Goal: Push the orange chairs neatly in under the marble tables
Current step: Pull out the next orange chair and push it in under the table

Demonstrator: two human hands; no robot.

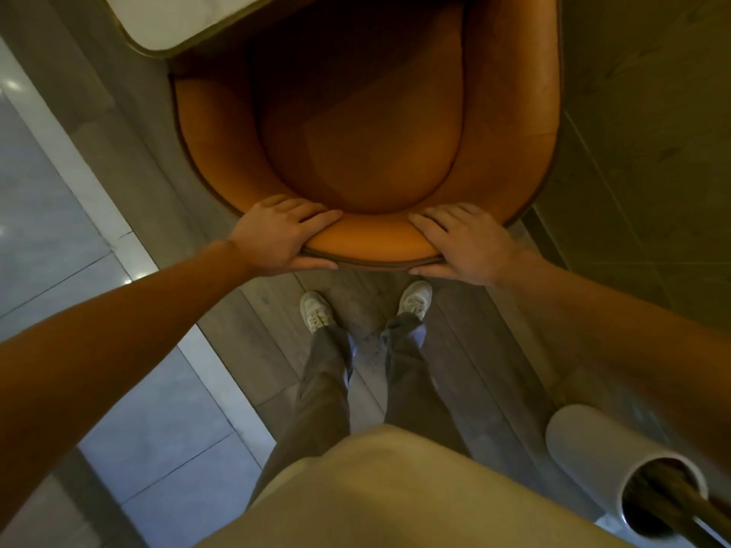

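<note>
Gripping the orange chair backrest, fingers curl over.

chair orange | table white marble | shoes white

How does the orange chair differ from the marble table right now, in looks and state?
The orange chair is padded and tub-shaped; the marble table is flat and white, with a brass-coloured edge. The left hand and right hand grip the chair's back; no hand is on the table. The chair is mostly in view; only a table corner shows. Both have rounded outlines.
</note>
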